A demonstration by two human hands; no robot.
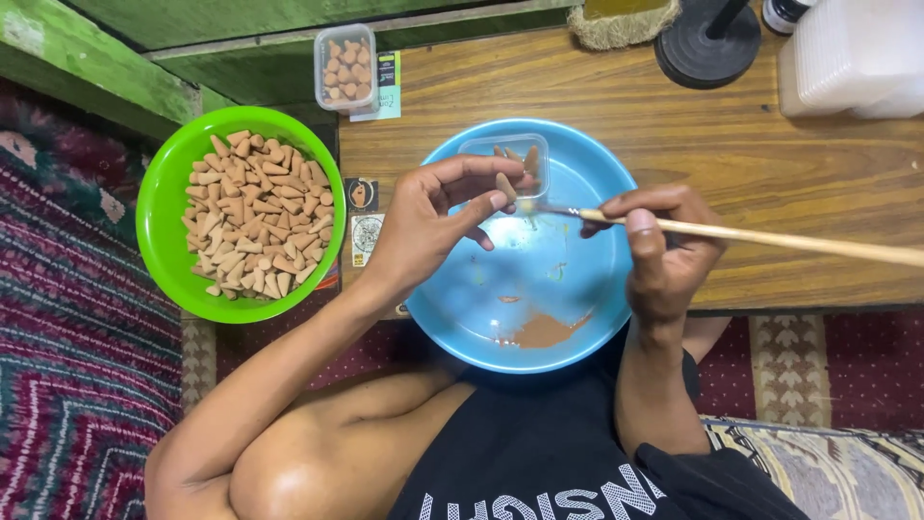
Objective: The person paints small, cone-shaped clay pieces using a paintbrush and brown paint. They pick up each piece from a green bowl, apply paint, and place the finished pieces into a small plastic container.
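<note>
My left hand pinches a small tan clay cone between thumb and fingers, over a blue bowl. My right hand grips a thin wooden-handled brush, whose tip touches the cone. A small clear plastic box with a few cones rests in the bowl's far side. Brown powder lies at the bowl's near edge.
A green bowl heaped with several tan cones sits to the left. A lidded clear box of cones stands on the wooden table. A black round base and white plastic containers are at the back right. A patterned rug covers the floor.
</note>
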